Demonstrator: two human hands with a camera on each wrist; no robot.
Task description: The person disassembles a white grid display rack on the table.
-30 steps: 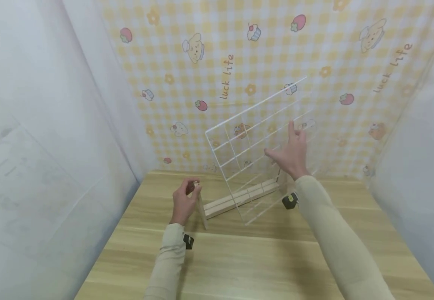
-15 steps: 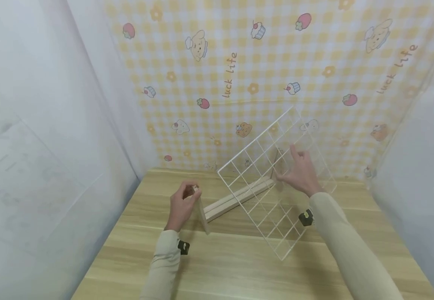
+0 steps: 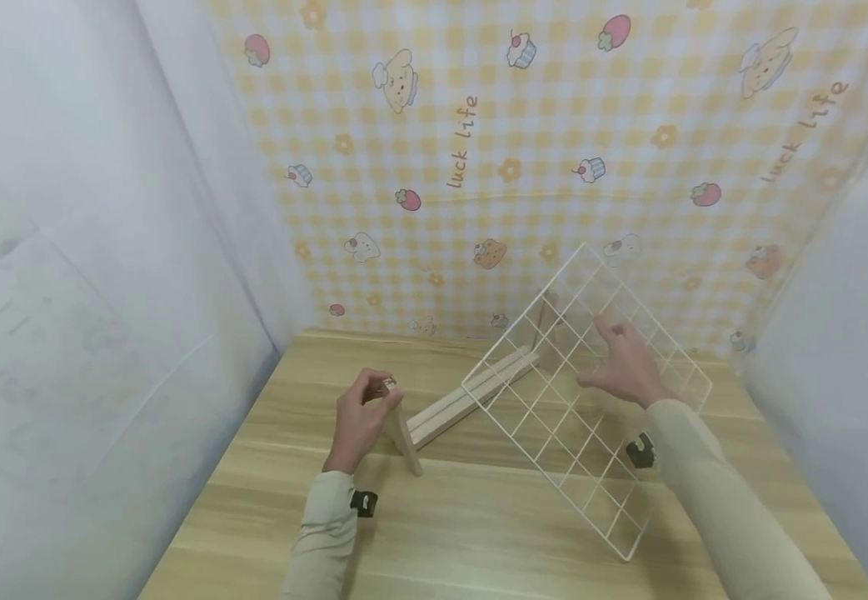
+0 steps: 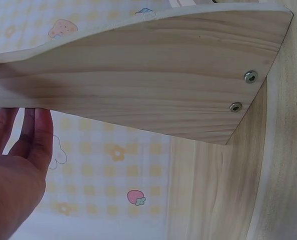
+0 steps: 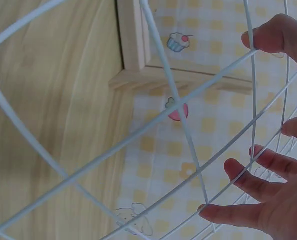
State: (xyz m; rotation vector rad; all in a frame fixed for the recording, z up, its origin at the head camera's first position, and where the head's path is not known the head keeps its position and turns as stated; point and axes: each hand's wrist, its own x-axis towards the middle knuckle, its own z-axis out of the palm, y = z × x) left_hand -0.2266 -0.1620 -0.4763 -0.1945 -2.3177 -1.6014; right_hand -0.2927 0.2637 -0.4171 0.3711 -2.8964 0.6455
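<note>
My left hand (image 3: pixel 355 429) grips the top of an upright wooden side panel (image 3: pixel 406 437). In the left wrist view, fingers curl under the tapered end of this panel (image 4: pixel 138 75), and two metal bolts (image 4: pixel 251 76) show near its wider end. Two pale wooden bars (image 3: pixel 471 398) run from it to a second side panel (image 3: pixel 546 321), partly behind the grid. A white wire grid panel (image 3: pixel 512 437) hangs tilted in my right hand (image 3: pixel 629 367). Seen from the right wrist, the thumb and spread fingertips (image 5: pixel 238 172) bear on its wires.
The wooden frame stands on a wood-grain table (image 3: pixel 479 517). Behind it hangs a yellow checked cloth (image 3: pixel 509 125) with cartoon prints. Pale walls (image 3: pixel 104 250) close in both sides. A black device (image 3: pixel 364 503) sits at each wrist.
The wire grid has come down and toward me, turning so its face shows more. My right hand moved down and right with it. My left hand stays on the side panel, slightly lower.
</note>
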